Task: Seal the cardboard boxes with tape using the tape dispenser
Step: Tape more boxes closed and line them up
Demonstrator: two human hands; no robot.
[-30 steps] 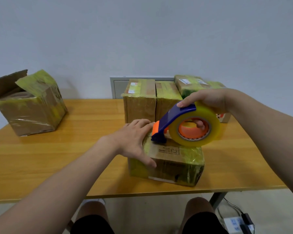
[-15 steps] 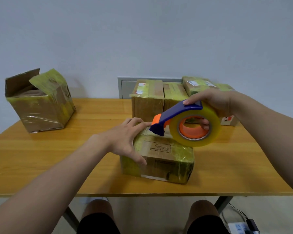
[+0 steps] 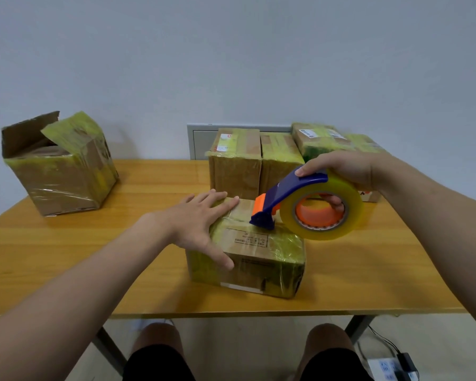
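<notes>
- The tape dispenser [image 3: 308, 204] is held over the near cardboard box [image 3: 259, 259]. Its long axis is laid left to right and tilted down to the left.
- Its blue and orange nose is pointed left and rested on the box top.
- The right hand [image 3: 346, 169] is wrapped round the dispenser, with fingers hooked into the orange core.
- The left hand [image 3: 201, 224] is laid flat on the box's left top edge, fingers spread.
- The box is set near the front edge of the table [image 3: 66, 257].
</notes>
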